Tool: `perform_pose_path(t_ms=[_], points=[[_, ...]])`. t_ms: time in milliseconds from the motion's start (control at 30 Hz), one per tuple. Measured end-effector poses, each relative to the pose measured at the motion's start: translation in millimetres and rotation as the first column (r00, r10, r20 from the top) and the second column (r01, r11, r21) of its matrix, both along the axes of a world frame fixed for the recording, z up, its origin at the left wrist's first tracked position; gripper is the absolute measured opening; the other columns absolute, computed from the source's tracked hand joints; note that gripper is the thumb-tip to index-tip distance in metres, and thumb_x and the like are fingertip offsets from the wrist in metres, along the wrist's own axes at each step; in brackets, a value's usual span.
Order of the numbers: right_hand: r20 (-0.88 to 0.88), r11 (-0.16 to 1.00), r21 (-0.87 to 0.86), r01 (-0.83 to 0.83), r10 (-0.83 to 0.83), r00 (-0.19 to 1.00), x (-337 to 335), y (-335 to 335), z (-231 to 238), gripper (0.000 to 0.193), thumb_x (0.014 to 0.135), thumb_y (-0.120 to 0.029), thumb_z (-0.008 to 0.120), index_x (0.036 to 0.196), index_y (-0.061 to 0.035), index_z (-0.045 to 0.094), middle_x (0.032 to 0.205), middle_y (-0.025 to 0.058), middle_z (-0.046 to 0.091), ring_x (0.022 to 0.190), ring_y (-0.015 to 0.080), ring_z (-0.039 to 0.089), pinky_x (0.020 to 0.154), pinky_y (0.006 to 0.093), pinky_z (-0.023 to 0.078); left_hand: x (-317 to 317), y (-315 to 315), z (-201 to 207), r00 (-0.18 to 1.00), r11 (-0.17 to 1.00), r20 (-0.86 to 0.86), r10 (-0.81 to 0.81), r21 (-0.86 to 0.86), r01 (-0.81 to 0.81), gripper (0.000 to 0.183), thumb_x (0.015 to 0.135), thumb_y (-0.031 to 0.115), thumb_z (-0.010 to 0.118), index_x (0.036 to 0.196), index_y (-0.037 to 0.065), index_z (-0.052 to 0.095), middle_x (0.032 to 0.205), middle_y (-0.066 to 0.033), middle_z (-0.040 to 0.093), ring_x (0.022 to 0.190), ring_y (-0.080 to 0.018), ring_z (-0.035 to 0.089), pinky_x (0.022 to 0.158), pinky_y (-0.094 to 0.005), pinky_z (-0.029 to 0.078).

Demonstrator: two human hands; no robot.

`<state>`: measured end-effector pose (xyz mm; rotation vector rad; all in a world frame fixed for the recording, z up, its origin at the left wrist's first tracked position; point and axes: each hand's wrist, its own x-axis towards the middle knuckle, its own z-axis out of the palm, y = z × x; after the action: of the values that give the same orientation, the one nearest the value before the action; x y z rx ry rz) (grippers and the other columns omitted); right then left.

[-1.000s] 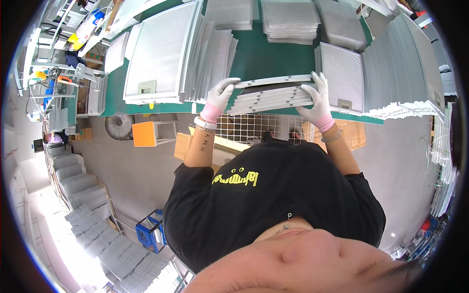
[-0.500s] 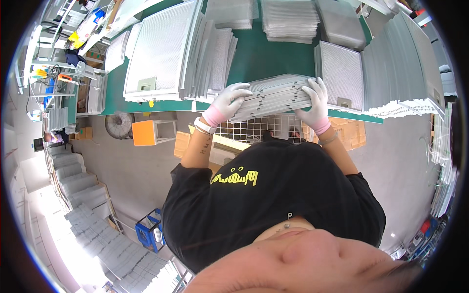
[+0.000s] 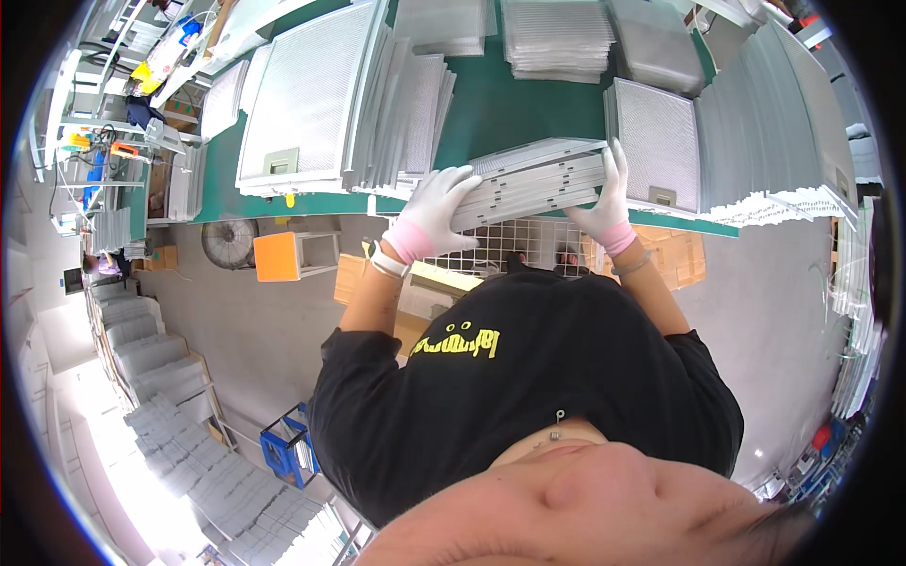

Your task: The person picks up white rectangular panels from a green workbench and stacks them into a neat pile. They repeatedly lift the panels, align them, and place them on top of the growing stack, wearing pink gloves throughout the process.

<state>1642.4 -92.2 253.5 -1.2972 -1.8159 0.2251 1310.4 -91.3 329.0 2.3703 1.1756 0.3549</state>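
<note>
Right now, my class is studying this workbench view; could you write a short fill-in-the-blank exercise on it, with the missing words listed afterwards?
1. The stack of panels is ____ the left hand and the right hand.
2. The white gloves have ____ cuffs.
3. The bare part of the bench top is coloured ____.
4. In the picture, the round fan appears just to the ____ of the orange square board.

Missing words: between; pink; green; left.

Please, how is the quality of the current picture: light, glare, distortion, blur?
Head view: a patch at lower left is blown out to white; the fisheye bows the panel row at right; black fills the corners; the left hand and right hand look fairly sharp.
</note>
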Motion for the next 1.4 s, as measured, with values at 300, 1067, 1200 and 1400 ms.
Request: perform_pose_path(t_ms=[300,1067,1200,1400], points=[[-0.406,0.937,-0.179,-0.301,0.208,0.890,7.4,37.9,-42.8,0.137,0.064,-0.010,0.090,0.158,-0.0014,-0.010,0.157,0.0223,0.029,0.137,0.0308,0.045,0.115,0.0384,0.037,-12.3,16.5,-79.7,0.642,0.922,0.680,0.355,-0.367,-0.121,0.106,0.072,-0.001,0.081,0.159,0.008,0.020,0.148,-0.0169,0.044,0.135,-0.0294,0.050,0.113,-0.0408,0.041],[-0.386,0.932,-0.209,-0.297,0.200,0.901,5.4,44.1,-27.3,0.097,0.064,-0.003,0.084,0.147,-0.0050,0.032,0.139,0.0143,0.049,0.127,0.0261,0.054,0.108,0.0352,0.045,11.6,18.8,-24.7,0.947,0.938,0.282,0.157,0.259,-0.233,0.047,0.067,0.019,0.084,0.112,0.013,0.072,0.136,-0.0122,0.059,0.138,-0.0485,0.039,0.116,-0.0581,0.032],[-0.372,0.939,-0.204,-0.277,0.187,0.909,6.4,42.5,-29.1,0.096,0.062,-0.002,0.084,0.144,-0.0055,0.034,0.134,0.0122,0.050,0.123,0.0246,0.055,0.106,0.0352,0.046,14.6,13.1,-21.5,0.967,0.888,0.179,0.181,0.393,-0.239,0.039,0.069,0.018,0.082,0.106,0.012,0.073,0.131,-0.0118,0.061,0.135,-0.0479,0.042,0.113,-0.0614,0.032],[-0.376,0.945,-0.184,-0.271,0.187,0.907,6.7,41.3,-31.9,0.096,0.062,-0.002,0.084,0.144,-0.0061,0.035,0.136,0.0121,0.049,0.122,0.0243,0.055,0.105,0.0348,0.046,23.4,9.7,-36.9,0.935,0.826,0.334,0.123,0.488,-0.283,0.035,0.070,0.013,0.082,0.104,0.016,0.072,0.122,-0.0048,0.063,0.130,-0.0389,0.050,0.111,-0.0609,0.035]])
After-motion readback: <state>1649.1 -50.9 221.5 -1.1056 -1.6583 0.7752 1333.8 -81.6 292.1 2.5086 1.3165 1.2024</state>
